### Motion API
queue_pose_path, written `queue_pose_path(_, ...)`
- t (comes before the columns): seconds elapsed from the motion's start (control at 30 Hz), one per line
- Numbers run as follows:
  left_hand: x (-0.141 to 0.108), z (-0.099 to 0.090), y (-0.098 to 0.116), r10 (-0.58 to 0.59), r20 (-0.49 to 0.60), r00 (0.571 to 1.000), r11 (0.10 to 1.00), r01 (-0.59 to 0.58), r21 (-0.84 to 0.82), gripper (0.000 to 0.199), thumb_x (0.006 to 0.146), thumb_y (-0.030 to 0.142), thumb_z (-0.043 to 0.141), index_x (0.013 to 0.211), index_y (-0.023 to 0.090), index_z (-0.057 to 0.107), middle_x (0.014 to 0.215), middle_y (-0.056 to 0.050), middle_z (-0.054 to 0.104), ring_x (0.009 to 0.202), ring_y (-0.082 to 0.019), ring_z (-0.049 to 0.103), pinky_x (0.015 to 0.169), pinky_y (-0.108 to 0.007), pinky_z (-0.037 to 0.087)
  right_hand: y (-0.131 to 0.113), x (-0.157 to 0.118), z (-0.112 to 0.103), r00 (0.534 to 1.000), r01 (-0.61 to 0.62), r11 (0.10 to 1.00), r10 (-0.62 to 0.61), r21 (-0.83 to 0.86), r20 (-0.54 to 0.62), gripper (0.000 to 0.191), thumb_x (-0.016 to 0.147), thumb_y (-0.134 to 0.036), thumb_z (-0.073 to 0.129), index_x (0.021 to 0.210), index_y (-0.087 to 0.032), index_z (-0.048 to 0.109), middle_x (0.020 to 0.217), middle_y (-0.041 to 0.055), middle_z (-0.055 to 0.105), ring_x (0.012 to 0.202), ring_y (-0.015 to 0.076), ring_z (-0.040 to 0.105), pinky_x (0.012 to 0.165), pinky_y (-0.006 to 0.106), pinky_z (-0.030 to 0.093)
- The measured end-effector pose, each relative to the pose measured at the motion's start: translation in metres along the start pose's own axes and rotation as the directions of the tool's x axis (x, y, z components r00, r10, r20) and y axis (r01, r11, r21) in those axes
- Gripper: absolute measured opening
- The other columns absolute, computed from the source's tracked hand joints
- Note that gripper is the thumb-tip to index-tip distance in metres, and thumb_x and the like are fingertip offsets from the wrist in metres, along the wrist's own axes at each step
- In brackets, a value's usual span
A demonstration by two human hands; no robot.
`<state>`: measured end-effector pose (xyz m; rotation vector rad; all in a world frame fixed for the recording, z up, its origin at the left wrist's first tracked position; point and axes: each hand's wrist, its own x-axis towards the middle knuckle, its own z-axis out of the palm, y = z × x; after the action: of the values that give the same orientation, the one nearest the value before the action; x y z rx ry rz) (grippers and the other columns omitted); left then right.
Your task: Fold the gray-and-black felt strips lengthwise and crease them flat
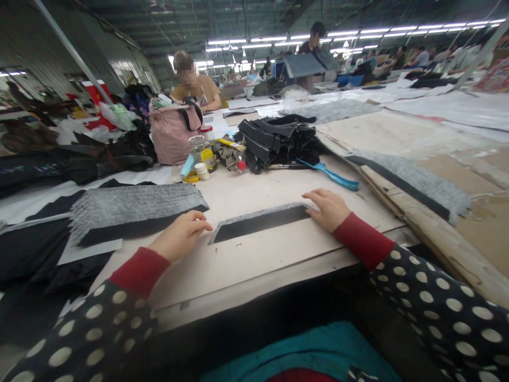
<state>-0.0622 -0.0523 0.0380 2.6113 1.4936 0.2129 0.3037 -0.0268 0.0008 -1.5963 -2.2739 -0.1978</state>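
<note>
Looks like you're aligning: grey-edged black fabric strip (261,223) on your side of the cut-piece stack (274,139), left hand (183,232), right hand (329,209) half-open, empty, at its ends; next likely needs even fingertip pressure.

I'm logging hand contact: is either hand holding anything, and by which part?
Nothing looks gripped: the grey-edged black strip lies flat on the board, the left hand near one end, the right hand at the other. Actual contact is unclear.

Pink bag (169,135) behind glass jar (203,153)
</note>
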Motion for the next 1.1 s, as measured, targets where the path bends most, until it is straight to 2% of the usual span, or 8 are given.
queue_pose_path(0.13, 0.022, 0.003, 0.040, 0.078, -0.092, 0.993, 0.997, -0.079, -0.007, 0.026, 0.080, 0.015, 0.034, 0.091, 0.016, 0.058, 0.097, -0.006, 0.052, 0.090, -0.016, 0.048, 0.084, -0.030, 0.040, -0.052, 0.001, 0.001, 0.978, 0.205, 0.973, -0.207, 0.104, 0.014, 0.036, 0.082, -0.029, 0.038, 0.111, -0.013, 0.053, 0.116, 0.0098, 0.052, 0.103, 0.0214, 0.047, 0.089, 0.035, 0.035)
queue_pose_path(0.23, 0.041, 0.025, 0.073, 0.167, -0.090, 0.982, 0.986, -0.166, 0.016, 0.026, 0.079, 0.010, 0.036, 0.096, 0.015, 0.055, 0.102, -0.006, 0.054, 0.095, -0.016, 0.047, 0.088, -0.030, 0.038, -0.090, 0.000, 0.010, 0.936, 0.330, 0.930, -0.345, 0.164, 0.075, 0.046, 0.083, -0.037, 0.036, 0.118, -0.009, 0.047, 0.126, 0.0114, 0.043, 0.115, 0.0233, 0.038, 0.095, 0.036, 0.030)
queue_pose_path(0.3, 0.048, 0.040, 0.083, 0.154, -0.084, 0.985, 0.988, -0.151, 0.036, 0.024, 0.079, 0.011, 0.037, 0.096, 0.016, 0.054, 0.102, -0.006, 0.055, 0.096, -0.016, 0.047, 0.088, -0.031, 0.038, -0.100, -0.002, 0.017, 0.925, 0.326, 0.927, -0.353, 0.185, 0.141, 0.053, 0.082, -0.042, 0.036, 0.121, -0.006, 0.044, 0.129, 0.0136, 0.039, 0.119, 0.0252, 0.033, 0.096, 0.037, 0.029)
queue_pose_path(0.47, 0.042, 0.047, 0.072, 0.112, -0.061, 0.992, 0.993, -0.109, 0.055, 0.027, 0.081, 0.012, 0.034, 0.100, 0.019, 0.053, 0.107, -0.004, 0.054, 0.099, -0.016, 0.047, 0.089, -0.032, 0.039, -0.065, -0.011, 0.022, 0.924, 0.270, 0.948, -0.304, 0.166, 0.233, 0.060, 0.083, -0.045, 0.033, 0.126, -0.004, 0.037, 0.132, 0.0162, 0.033, 0.122, 0.0257, 0.029, 0.097, 0.040, 0.028)
queue_pose_path(0.63, 0.032, 0.028, 0.055, 0.118, 0.030, 0.993, 0.993, -0.118, 0.005, 0.030, 0.080, 0.014, 0.035, 0.103, 0.018, 0.054, 0.109, -0.006, 0.052, 0.101, -0.017, 0.047, 0.092, -0.032, 0.038, -0.009, -0.027, 0.012, 0.953, 0.189, 0.980, -0.197, 0.059, 0.229, 0.058, 0.083, -0.043, 0.033, 0.124, -0.003, 0.039, 0.130, 0.0182, 0.035, 0.120, 0.0258, 0.032, 0.097, 0.039, 0.030)
queue_pose_path(0.8, 0.048, 0.001, 0.050, 0.192, 0.229, 0.954, 0.981, -0.181, -0.068, 0.030, 0.076, 0.017, 0.040, 0.100, 0.020, 0.057, 0.108, -0.004, 0.051, 0.094, -0.016, 0.051, 0.087, -0.030, 0.040, 0.029, -0.027, -0.006, 0.986, 0.040, 0.999, -0.038, -0.015, 0.161, 0.047, 0.083, -0.035, 0.034, 0.116, -0.005, 0.049, 0.120, 0.0177, 0.048, 0.110, 0.0242, 0.045, 0.092, 0.037, 0.035)
queue_pose_path(0.93, 0.078, -0.007, 0.081, 0.270, 0.149, 0.951, 0.962, -0.274, 0.010, 0.027, 0.077, 0.015, 0.039, 0.094, 0.017, 0.060, 0.096, -0.006, 0.057, 0.093, -0.018, 0.051, 0.086, -0.033, 0.039, 0.037, -0.011, -0.018, 0.979, -0.093, 0.995, 0.085, 0.036, 0.183, 0.037, 0.082, -0.025, 0.034, 0.107, -0.012, 0.057, 0.103, 0.0113, 0.059, 0.094, 0.0187, 0.054, 0.085, 0.029, 0.039)
queue_pose_path(1.1, 0.118, 0.034, 0.137, 0.414, 0.004, 0.910, 0.910, -0.414, -0.019, 0.029, 0.077, 0.007, 0.036, 0.095, 0.014, 0.057, 0.093, -0.006, 0.058, 0.089, -0.016, 0.050, 0.083, -0.028, 0.040, 0.026, 0.009, -0.017, 0.907, -0.270, 0.944, 0.182, 0.191, 0.380, 0.028, 0.079, -0.025, 0.039, 0.090, -0.016, 0.063, 0.084, 0.0057, 0.064, 0.077, 0.0154, 0.058, 0.070, 0.024, 0.043)
